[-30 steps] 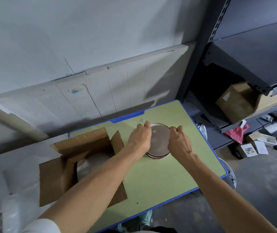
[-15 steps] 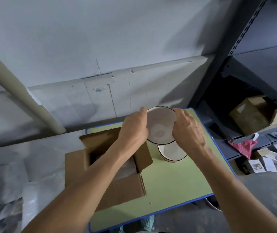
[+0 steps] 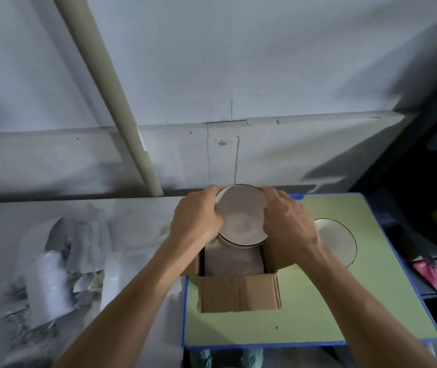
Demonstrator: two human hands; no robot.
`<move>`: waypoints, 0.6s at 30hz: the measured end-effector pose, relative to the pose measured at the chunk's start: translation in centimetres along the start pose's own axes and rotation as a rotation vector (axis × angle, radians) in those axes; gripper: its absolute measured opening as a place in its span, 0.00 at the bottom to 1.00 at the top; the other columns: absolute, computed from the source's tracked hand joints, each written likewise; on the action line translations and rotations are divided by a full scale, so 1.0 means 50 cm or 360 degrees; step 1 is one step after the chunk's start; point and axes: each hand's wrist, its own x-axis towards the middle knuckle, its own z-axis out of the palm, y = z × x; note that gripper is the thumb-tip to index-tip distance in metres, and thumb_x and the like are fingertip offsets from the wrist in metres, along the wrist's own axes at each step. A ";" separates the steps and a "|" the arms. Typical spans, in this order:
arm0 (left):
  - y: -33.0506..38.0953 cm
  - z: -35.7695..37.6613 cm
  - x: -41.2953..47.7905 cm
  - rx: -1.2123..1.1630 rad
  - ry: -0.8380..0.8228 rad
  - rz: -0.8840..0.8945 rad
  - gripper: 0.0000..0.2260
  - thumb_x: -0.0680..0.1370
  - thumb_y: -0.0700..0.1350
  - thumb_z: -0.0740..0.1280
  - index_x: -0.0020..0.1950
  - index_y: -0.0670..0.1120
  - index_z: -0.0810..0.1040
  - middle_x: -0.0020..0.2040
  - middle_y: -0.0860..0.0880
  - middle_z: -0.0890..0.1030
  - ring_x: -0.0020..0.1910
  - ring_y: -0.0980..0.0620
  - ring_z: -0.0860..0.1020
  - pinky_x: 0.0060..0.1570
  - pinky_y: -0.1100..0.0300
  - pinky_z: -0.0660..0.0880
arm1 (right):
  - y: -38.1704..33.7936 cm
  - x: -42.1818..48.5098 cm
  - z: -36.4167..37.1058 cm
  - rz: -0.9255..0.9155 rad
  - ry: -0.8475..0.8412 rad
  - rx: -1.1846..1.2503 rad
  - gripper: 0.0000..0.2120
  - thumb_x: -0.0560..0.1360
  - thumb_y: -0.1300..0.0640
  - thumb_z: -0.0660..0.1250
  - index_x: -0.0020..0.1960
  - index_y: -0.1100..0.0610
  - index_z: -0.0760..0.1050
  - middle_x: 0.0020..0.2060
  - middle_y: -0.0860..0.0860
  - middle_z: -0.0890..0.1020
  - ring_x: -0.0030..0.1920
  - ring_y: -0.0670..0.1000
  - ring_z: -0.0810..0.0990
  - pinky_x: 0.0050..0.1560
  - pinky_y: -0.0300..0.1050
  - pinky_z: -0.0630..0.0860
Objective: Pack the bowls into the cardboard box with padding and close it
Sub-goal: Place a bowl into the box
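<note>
Above the cardboard box (image 3: 238,293), my left hand (image 3: 196,221) and right hand (image 3: 287,224) grip a bowl (image 3: 241,216) by its rim; I should lower it level onto the padding (image 3: 232,258) inside.

We read the centre bowl (image 3: 241,216) as glazed ceramic: smooth, off-white, soft sheen, dark rim. Right-hand bowl (image 3: 336,240) has the same finish. Cardboard box (image 3: 238,293): brown corrugated board, matt, ribbed flap. Padding (image 3: 233,261) inside: whitish matt sheet, material unclear. Table (image 3: 371,301): smooth matt green top, blue plastic-looking edge. Lower-left heap (image 3: 47,274): shiny crinkled plastic film, blurred. Wall (image 3: 265,62): matt paint.
</note>
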 end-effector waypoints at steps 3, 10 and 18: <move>-0.037 0.022 -0.020 0.0108 -0.0039 -0.0068 0.20 0.75 0.41 0.60 0.64 0.54 0.76 0.52 0.47 0.83 0.52 0.41 0.79 0.49 0.52 0.76 | -0.020 -0.014 0.033 -0.0016 -0.0143 -0.0048 0.23 0.74 0.65 0.59 0.68 0.55 0.66 0.58 0.55 0.77 0.54 0.62 0.78 0.48 0.51 0.71; -0.068 0.093 -0.061 0.0314 -0.0169 -0.0021 0.12 0.77 0.44 0.66 0.61 0.50 0.75 0.49 0.48 0.83 0.46 0.47 0.81 0.38 0.57 0.72 | -0.020 -0.039 0.106 0.0018 -0.0510 -0.0103 0.27 0.73 0.65 0.61 0.70 0.56 0.61 0.58 0.56 0.76 0.55 0.60 0.80 0.49 0.50 0.74; -0.071 0.151 -0.035 0.0706 -0.0435 0.0091 0.20 0.78 0.33 0.63 0.70 0.39 0.67 0.51 0.43 0.83 0.48 0.43 0.82 0.37 0.54 0.71 | -0.026 -0.046 0.154 0.0070 -0.0690 -0.0289 0.29 0.75 0.64 0.63 0.73 0.63 0.56 0.62 0.60 0.72 0.57 0.58 0.80 0.51 0.44 0.75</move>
